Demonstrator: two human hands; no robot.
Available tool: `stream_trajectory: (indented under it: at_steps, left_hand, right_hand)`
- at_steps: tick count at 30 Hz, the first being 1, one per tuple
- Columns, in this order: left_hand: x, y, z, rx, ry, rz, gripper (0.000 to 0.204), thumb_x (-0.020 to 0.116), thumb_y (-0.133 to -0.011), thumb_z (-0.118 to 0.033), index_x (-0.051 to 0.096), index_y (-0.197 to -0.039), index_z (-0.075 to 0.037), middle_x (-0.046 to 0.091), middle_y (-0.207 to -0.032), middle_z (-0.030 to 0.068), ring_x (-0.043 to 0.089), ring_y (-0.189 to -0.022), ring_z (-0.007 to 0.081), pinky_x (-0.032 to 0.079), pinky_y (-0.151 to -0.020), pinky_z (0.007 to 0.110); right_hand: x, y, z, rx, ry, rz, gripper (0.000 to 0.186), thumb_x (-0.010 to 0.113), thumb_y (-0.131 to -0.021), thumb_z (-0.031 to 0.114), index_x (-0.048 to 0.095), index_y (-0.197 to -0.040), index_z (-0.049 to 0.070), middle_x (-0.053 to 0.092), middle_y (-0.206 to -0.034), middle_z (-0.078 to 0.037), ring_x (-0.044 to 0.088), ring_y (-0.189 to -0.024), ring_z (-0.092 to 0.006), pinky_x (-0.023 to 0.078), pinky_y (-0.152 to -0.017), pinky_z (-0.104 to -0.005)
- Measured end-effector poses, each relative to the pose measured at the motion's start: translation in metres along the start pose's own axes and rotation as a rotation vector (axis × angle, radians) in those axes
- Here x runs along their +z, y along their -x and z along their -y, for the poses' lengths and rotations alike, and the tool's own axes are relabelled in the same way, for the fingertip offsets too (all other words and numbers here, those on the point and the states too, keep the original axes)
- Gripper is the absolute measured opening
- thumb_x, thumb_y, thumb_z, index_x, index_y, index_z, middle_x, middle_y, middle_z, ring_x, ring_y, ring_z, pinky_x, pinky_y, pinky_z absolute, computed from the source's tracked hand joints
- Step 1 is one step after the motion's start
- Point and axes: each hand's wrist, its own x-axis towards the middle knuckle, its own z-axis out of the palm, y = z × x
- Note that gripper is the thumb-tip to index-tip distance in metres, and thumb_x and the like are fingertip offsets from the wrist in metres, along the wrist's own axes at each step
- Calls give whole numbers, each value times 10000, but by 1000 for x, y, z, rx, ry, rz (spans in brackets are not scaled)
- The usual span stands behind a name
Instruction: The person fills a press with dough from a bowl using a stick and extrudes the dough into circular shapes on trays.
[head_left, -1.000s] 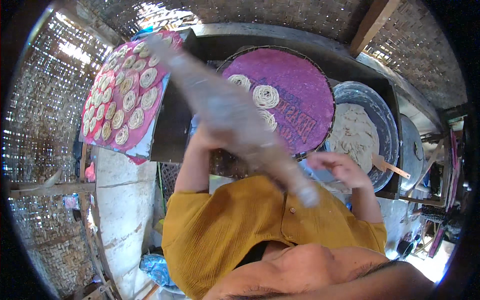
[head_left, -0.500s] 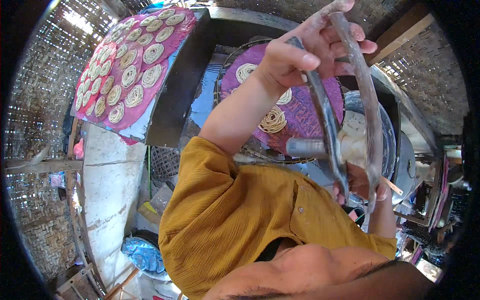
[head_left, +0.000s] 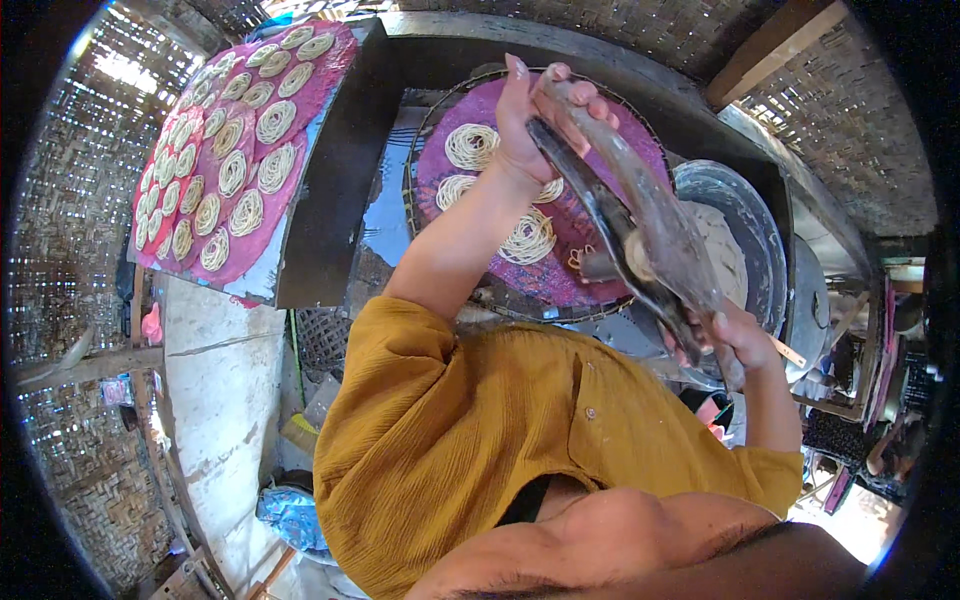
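A hand-held dough press with two long wooden handles [head_left: 655,215] and a cylinder [head_left: 600,265] is gripped between my hands. My left hand [head_left: 565,110] wraps round the far ends of the handles, its thumb sticking up. My right hand [head_left: 738,342] holds the near ends. Thin dough strands [head_left: 580,260] show at the cylinder's end, over a round tray [head_left: 412,190] lined with purple cloth [head_left: 500,105]. Several coils of dough strands [head_left: 528,236] lie on that cloth, one partly hidden by my left arm.
Right of the tray stands a big basin [head_left: 770,235] holding pale dough [head_left: 722,250]. A light stick [head_left: 788,352] shows by my right wrist. At the far left, many strand coils [head_left: 276,122] cover pink cloths on a slanted board. A dark wooden frame [head_left: 335,170] stands between.
The press handles have come closer together and tilted, and my left fingers have closed round them. The press has shifted left, and dough strands now show at the cylinder's end.
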Motion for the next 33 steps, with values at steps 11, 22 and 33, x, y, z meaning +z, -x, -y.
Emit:
stream_trajectory:
  at_steps: [11,22,33]
  left_hand:
    - [34,-5,-19,37,49,313,507,317,-796,-639,578,-836,-206,577,-747,28,563,-752,237,370,-832,452]
    - [45,-10,-32,62,-53,482,378,362,-846,-532,563,-873,-212,588,-796,-35,564,-784,163,287,-931,477]
    - [44,11,2,-11,-26,411,442,306,-857,-546,581,-897,-204,596,-789,-20,573,-793,177,289,-946,489]
  right_hand:
    - [10,19,27,38,146,-167,639,659,-527,444,568,-950,-25,595,-767,-92,562,-687,-156,435,-599,-255]
    - [17,22,45,-127,356,-208,734,694,-545,406,507,-1074,-67,577,-940,-99,518,-885,-166,386,-807,-298]
    - [14,45,13,-18,161,-208,688,708,-528,317,504,-1058,-72,566,-918,-92,509,-866,-152,396,-776,-280]
